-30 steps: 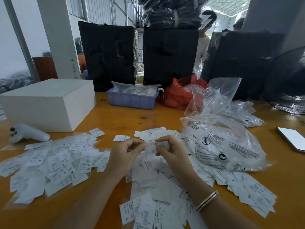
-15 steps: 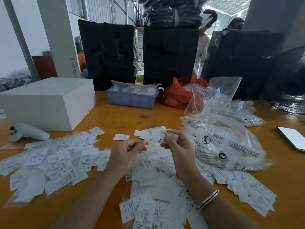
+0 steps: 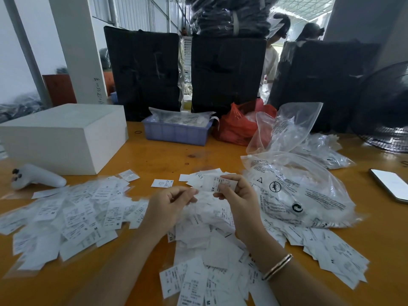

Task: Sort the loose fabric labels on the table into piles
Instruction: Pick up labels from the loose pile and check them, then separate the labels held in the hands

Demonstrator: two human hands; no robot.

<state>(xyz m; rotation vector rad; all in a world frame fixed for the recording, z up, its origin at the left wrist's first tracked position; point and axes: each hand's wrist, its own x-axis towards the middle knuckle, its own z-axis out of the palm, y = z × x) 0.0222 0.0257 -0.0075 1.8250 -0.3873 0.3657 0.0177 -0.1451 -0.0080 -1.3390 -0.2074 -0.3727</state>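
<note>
White fabric labels cover the orange table (image 3: 167, 157). A wide spread of labels (image 3: 72, 215) lies at the left, and a heap of loose labels (image 3: 212, 241) sits in the middle under my hands. More labels (image 3: 331, 250) lie at the right. My right hand (image 3: 238, 199) pinches a small label marked XS (image 3: 215, 184) and holds it up above the heap. My left hand (image 3: 170, 202) hovers just left of it with curled fingers; whether it holds anything is unclear. One label (image 3: 162, 183) lies alone beyond my hands.
A white box (image 3: 64, 135) and a white controller (image 3: 35, 177) stand at the left. A blue bin (image 3: 176, 131), a red bag (image 3: 238, 127) and clear plastic bags (image 3: 304, 191) are behind and right. A phone (image 3: 390, 184) lies far right. Black bundles, a fan and two people stand beyond the table.
One second ago both hands pinched one label between them. My right hand has since lifted the label up and turned it, while my left hand let go and drew slightly left.
</note>
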